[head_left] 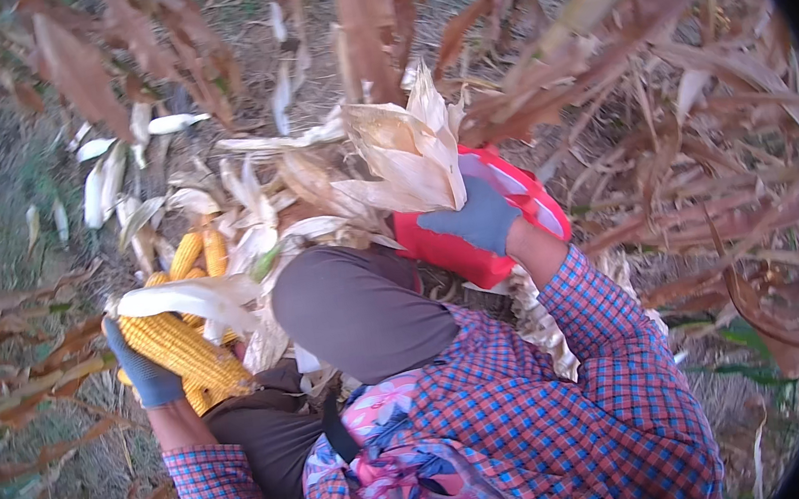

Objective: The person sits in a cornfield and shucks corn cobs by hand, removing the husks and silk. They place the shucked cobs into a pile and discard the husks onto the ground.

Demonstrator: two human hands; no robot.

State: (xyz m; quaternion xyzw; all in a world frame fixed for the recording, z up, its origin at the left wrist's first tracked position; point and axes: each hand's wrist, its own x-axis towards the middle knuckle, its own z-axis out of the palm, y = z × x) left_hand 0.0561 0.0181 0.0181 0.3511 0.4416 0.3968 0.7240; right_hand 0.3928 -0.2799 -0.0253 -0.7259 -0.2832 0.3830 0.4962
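Note:
My left hand (145, 369), in a grey glove, is closed round a yellow corn cob (180, 347) beside my left knee. A strip of pale husk (189, 298) lies over the cob's upper end. On the right, beyond my bent knee, my right hand (482, 221), also gloved, grips a dry bunch of corn husk (414, 145) that points up and away. Whether a cob sits inside that husk is hidden. Just behind this hand is a red and white item (529, 194), partly covered, whose kind I cannot make out.
Several husked cobs (190, 255) are heaped ahead of my left hand. Loose husks (257, 203) spread across the ground in front of my knees (357, 311). Dry corn stalks and leaves (696, 125) crowd the right side and the far edge.

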